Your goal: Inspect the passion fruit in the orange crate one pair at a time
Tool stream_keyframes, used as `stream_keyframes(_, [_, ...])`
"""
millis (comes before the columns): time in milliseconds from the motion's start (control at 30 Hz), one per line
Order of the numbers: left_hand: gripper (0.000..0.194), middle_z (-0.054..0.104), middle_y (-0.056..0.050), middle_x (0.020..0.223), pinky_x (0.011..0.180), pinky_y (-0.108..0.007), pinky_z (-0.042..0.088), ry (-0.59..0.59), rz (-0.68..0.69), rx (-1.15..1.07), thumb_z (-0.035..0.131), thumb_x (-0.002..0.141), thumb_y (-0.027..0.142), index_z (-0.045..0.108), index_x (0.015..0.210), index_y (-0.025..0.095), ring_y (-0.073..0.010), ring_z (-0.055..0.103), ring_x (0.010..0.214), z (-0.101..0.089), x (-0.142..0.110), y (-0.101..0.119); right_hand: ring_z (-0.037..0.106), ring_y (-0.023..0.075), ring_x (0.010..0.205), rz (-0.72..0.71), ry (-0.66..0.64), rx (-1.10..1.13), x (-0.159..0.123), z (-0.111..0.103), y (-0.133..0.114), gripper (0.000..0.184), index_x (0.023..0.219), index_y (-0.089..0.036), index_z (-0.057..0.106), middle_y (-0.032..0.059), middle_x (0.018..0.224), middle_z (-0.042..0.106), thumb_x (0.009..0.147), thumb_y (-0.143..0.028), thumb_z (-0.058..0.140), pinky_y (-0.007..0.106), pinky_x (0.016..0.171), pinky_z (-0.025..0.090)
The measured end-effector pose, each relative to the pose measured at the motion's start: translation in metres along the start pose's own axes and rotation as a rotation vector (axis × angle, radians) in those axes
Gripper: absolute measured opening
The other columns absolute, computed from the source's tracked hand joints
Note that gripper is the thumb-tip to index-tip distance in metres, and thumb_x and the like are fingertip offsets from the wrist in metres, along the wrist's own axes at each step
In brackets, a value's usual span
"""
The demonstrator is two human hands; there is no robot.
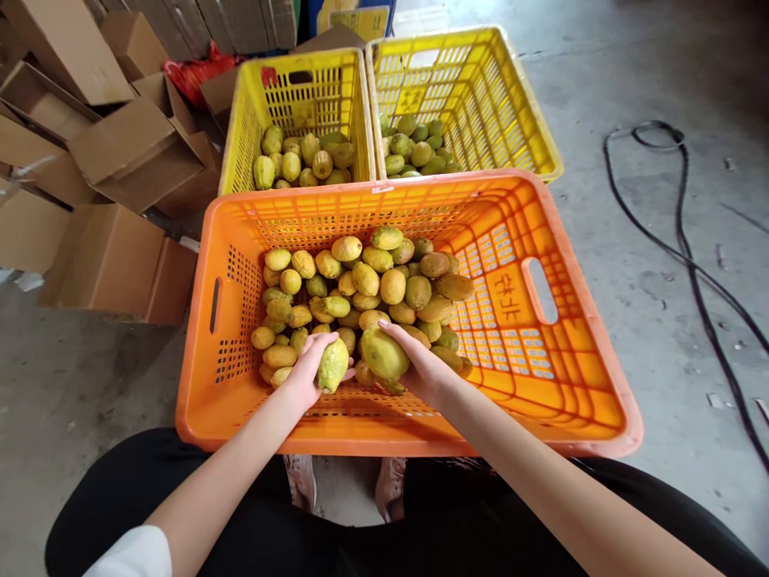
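Note:
An orange plastic crate (pixel 577 377) stands on the floor in front of my knees, holding a heap of yellow-green oval fruits (pixel 366 280). Both hands are inside it at the near edge. My left hand (pixel 308 370) is closed round one yellow-green fruit (pixel 332 365). Beside it, my right hand (pixel 424 367) grips a larger yellow fruit (pixel 383 353) from the side. The two held fruits sit close together, just above the heap.
Behind the orange crate are two yellow crates: the left one (pixel 240 136) with yellowish fruits, the right one (pixel 510 104) with greener fruits. Cardboard boxes (pixel 108 256) are piled at the left. A black cable (pixel 690 264) runs over the concrete floor at the right.

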State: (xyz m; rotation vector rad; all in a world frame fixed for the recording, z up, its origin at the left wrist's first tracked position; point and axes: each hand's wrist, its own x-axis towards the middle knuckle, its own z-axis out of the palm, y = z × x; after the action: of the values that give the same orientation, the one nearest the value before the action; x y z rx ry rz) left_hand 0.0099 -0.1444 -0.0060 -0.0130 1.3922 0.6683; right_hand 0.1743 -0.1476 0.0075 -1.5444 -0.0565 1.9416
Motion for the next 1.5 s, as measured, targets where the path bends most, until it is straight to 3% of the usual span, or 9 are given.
stream_keyframes(100, [0.031,0.062,-0.001,0.079,0.059,-0.038,0.061,-0.016,0.037,0.039,0.07,0.079,0.019,0.046,0.098,0.023,-0.0216,0.07,0.063,0.0,0.0004,-0.002,0.071,0.0182,0.083,-0.004,-0.02,-0.027,-0.001,0.0,0.0009,0.027,0.104,-0.022,0.065,0.0041,0.099,0.075,0.082,-0.037,0.071,0.024,0.065,0.057])
stream_keyframes(467, [0.038,0.059,0.001,0.086,0.061,-0.038,0.06,-0.025,0.065,0.005,0.072,0.075,0.022,0.042,0.099,0.027,-0.0168,0.068,0.061,-0.0007,-0.0004,-0.0019,0.068,0.0165,0.07,0.025,0.054,-0.015,-0.0021,0.0017,-0.0015,0.02,0.098,-0.019,0.065,0.0036,0.081,0.074,0.083,-0.033,0.069,0.023,0.056,0.054])
stream_keyframes(633, [0.038,0.061,0.001,0.087,0.061,-0.036,0.059,-0.066,0.077,0.029,0.072,0.076,0.022,0.042,0.099,0.028,-0.0176,0.069,0.063,-0.0021,0.0002,-0.0041,0.07,0.0182,0.071,0.051,0.02,-0.025,-0.0043,0.0036,-0.0019,0.017,0.093,-0.018,0.066,0.0056,0.081,0.074,0.085,-0.033,0.066,0.024,0.058,0.056])
stream_keyframes(767, [0.036,0.061,0.001,0.086,0.06,-0.033,0.059,-0.08,0.089,0.043,0.072,0.078,0.023,0.042,0.099,0.028,-0.0177,0.069,0.064,-0.0016,0.0002,-0.0047,0.071,0.019,0.076,0.033,-0.007,-0.063,-0.004,0.0028,0.0,0.022,0.1,-0.02,0.066,0.005,0.085,0.075,0.083,-0.033,0.069,0.026,0.063,0.057])
stream_keyframes(967, [0.03,0.061,-0.001,0.082,0.056,-0.034,0.058,0.0,0.044,0.035,0.064,0.083,0.027,0.042,0.103,0.025,-0.0193,0.069,0.06,-0.0002,0.0012,-0.001,0.069,0.0184,0.074,0.036,0.045,-0.092,-0.0024,0.0032,0.0003,0.019,0.095,-0.02,0.067,0.0049,0.084,0.073,0.083,-0.035,0.067,0.025,0.059,0.057])
stream_keyframes(1200, [0.022,0.061,0.001,0.073,0.056,-0.032,0.058,-0.021,0.001,0.047,0.062,0.084,0.025,0.044,0.098,0.023,-0.0181,0.068,0.056,0.0003,0.0003,0.0006,0.067,0.0177,0.068,0.053,0.112,-0.062,-0.0045,0.007,-0.0019,0.02,0.095,-0.018,0.065,0.0051,0.077,0.071,0.087,-0.036,0.059,0.025,0.057,0.057])
stream_keyframes(1500, [0.011,0.062,-0.002,0.062,0.053,-0.031,0.058,-0.041,-0.121,0.053,0.056,0.087,0.027,0.05,0.089,0.018,-0.0191,0.066,0.05,0.0004,-0.0005,0.0014,0.067,0.0176,0.065,0.04,0.074,-0.04,-0.0057,0.0061,-0.0031,0.019,0.094,-0.018,0.066,0.004,0.074,0.072,0.088,-0.035,0.059,0.024,0.055,0.056])
